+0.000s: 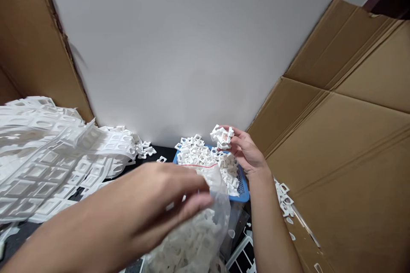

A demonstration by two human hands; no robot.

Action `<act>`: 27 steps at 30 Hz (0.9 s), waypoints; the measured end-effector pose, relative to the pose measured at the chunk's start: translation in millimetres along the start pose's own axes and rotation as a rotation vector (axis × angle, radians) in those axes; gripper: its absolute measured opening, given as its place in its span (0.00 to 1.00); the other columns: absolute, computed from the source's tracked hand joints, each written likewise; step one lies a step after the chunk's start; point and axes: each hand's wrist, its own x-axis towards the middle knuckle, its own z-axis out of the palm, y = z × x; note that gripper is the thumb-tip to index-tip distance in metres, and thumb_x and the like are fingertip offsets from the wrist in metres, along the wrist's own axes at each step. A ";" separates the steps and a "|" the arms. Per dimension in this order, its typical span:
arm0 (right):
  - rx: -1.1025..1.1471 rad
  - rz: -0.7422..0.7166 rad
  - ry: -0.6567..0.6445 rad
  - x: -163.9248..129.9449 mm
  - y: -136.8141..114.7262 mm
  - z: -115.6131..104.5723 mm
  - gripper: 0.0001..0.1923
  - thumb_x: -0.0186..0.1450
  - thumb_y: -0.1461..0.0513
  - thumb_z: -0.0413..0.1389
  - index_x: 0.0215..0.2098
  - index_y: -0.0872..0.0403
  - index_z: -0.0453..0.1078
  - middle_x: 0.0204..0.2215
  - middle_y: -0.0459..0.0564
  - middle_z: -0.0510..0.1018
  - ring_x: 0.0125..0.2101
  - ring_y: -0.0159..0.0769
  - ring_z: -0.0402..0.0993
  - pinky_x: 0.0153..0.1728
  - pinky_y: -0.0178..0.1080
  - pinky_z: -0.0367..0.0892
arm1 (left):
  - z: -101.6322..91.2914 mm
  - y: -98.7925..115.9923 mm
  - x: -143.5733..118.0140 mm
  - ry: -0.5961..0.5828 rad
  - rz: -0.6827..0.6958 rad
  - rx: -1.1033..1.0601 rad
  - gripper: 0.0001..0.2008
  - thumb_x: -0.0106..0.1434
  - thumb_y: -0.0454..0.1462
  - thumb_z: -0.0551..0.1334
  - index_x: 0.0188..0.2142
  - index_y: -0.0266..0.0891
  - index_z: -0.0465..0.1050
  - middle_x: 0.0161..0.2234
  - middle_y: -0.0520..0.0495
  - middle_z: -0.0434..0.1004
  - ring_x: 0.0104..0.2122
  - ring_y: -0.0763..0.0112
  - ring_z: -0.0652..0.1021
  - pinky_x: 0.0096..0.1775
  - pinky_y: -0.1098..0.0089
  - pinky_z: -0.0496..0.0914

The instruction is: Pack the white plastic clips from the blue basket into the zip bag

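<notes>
My right hand (245,149) is closed around a small handful of white plastic frame pieces (222,136), held just above a blue basket (244,185). The basket is heaped with similar small white pieces (195,149). In front of it is a clear zip bag (221,204) with a red line along its mouth, partly filled with white pieces. My left hand (173,196), slightly blurred, is at the bag's mouth. Its fingers and thumb come together on the bag's film, though the exact grip is partly hidden.
Sheets of joined white frames (64,153) are heaped at the left, with loose pieces (149,149) beside them. Cardboard (339,170) rises on both sides, and a pale wall (173,51) stands behind. More white pieces (283,198) lie by the right cardboard.
</notes>
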 end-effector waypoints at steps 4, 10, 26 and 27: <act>0.115 -0.006 -0.035 -4.5 -5.6 23.4 0.18 0.56 0.61 0.70 0.46 0.51 0.83 0.43 0.49 0.85 0.35 0.37 0.80 0.35 0.41 0.84 | 3.1 -9.2 21.7 0.234 -0.201 -0.290 0.14 0.80 0.47 0.57 0.45 0.44 0.77 0.29 0.55 0.78 0.25 0.74 0.76 0.25 0.74 0.69; 0.291 0.033 -0.035 -15.1 -9.9 71.5 0.19 0.54 0.63 0.71 0.46 0.52 0.84 0.40 0.48 0.86 0.35 0.35 0.80 0.35 0.35 0.81 | 18.1 -22.9 28.5 0.332 -0.308 -0.289 0.09 0.75 0.46 0.65 0.48 0.46 0.77 0.31 0.56 0.80 0.23 0.75 0.76 0.24 0.74 0.68; 0.262 -0.044 0.002 -22.8 -15.8 78.2 0.19 0.58 0.63 0.71 0.48 0.51 0.84 0.40 0.48 0.84 0.37 0.36 0.78 0.39 0.40 0.83 | 7.4 -15.3 24.7 0.602 -0.179 -0.082 0.10 0.73 0.39 0.63 0.33 0.42 0.76 0.25 0.55 0.73 0.22 0.76 0.71 0.22 0.72 0.62; 0.256 -0.053 0.012 -22.8 -16.6 77.1 0.19 0.58 0.63 0.70 0.48 0.51 0.84 0.39 0.48 0.84 0.36 0.35 0.78 0.39 0.41 0.84 | 2.3 -14.9 24.1 0.604 -0.174 -0.053 0.10 0.73 0.39 0.63 0.34 0.42 0.76 0.25 0.55 0.73 0.22 0.75 0.72 0.22 0.72 0.63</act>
